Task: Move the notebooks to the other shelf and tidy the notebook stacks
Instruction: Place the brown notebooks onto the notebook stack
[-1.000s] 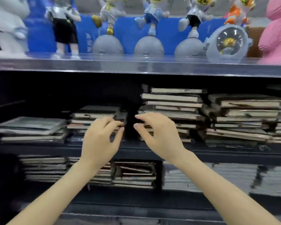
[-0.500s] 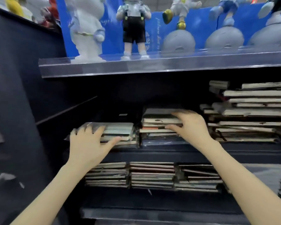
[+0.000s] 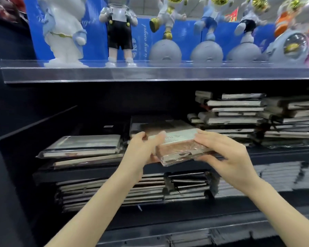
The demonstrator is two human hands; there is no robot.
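left stack (image 3: pixel 82 148): low pile of film-wrapped notebooks at the left of the middle shelf (image 3: pixel 78 175), edges uneven, top one skewed.
lower stacks (image 3: pixel 114 191): more notebooks one shelf down, packed side by side.
left hand (image 3: pixel 141 150): curled round the left end of the held notebook, thumb on top, fingers underneath.
held notebook (image 3: pixel 178 148): brown cover with a pale band, in clear film, lifted just in front of the middle shelf between both hands and tilted. May be two together, cannot tell.
handling: likely stiff and flat, moderate weight. Glossy film probably slippery and may slide on the cover. Not fragile, though corners could dent.
where to hold: short ends, thumb over and fingers under, as here. Pinch the cover, not loose film.
right hand (image 3: pixel 227 154): closed on the right end, fingers wrapped over the front edge, thumb side up.
right stacks (image 3: pixel 235 111): taller, messy piles, spines jutting at different depths. Probably need squaring.
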